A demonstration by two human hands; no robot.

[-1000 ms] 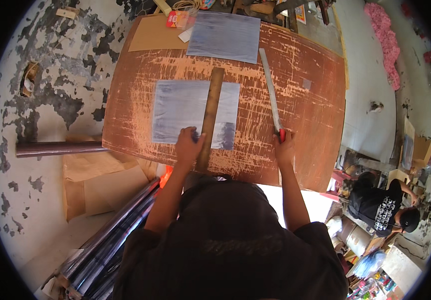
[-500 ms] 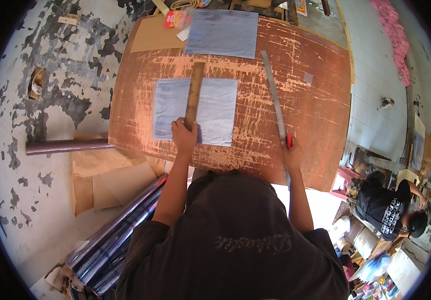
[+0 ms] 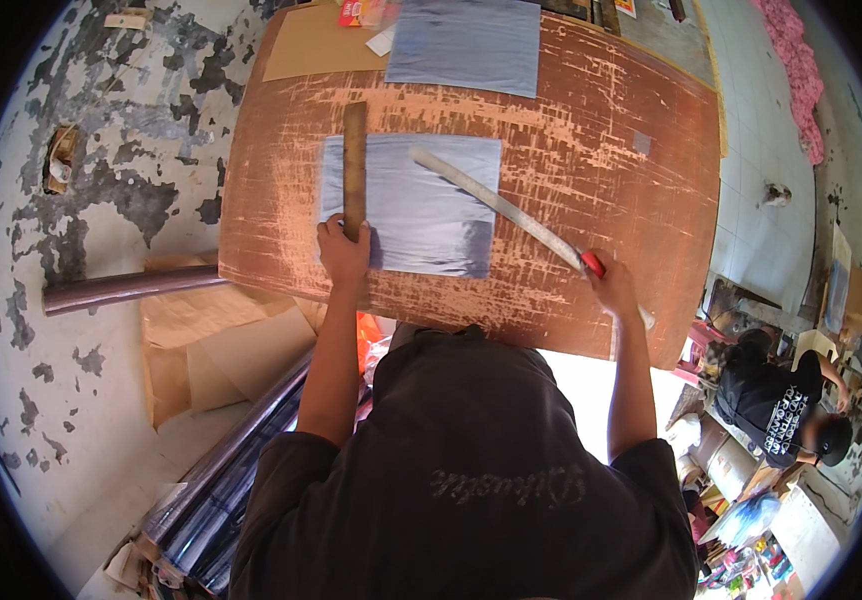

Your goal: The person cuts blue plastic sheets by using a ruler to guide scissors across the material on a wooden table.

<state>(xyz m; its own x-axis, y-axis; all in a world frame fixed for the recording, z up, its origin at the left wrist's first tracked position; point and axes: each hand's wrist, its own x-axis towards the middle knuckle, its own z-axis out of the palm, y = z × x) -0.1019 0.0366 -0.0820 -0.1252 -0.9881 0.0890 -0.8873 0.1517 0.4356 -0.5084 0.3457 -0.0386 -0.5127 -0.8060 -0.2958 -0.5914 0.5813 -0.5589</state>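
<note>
My left hand [image 3: 344,252] is closed round the near end of a flat brown wooden strip [image 3: 354,160]. That strip lies across the left part of a shiny bluish-grey plastic sheet [image 3: 431,225] on the worn brown table [image 3: 281,200]. In my closed right hand [image 3: 616,285] is a long, thin, grey ruler-like strip [image 3: 521,217]. Its far end reaches over the middle of the sheet and looks slightly blurred. A small red object [image 3: 592,263] shows at the fingers of the same hand; I cannot make out its kind.
A second bluish-grey sheet [image 3: 466,45] and brown cardboard [image 3: 326,45] lie at the table's far side. Rolls of clear film [image 3: 211,475] and brown paper [image 3: 191,330] are at the left. A person in black [image 3: 771,400] works at the lower right.
The wooden strip and my left hand have shifted left on the sheet. My right hand has swung the grey strip's far end leftward, from the bare table to over the sheet.
</note>
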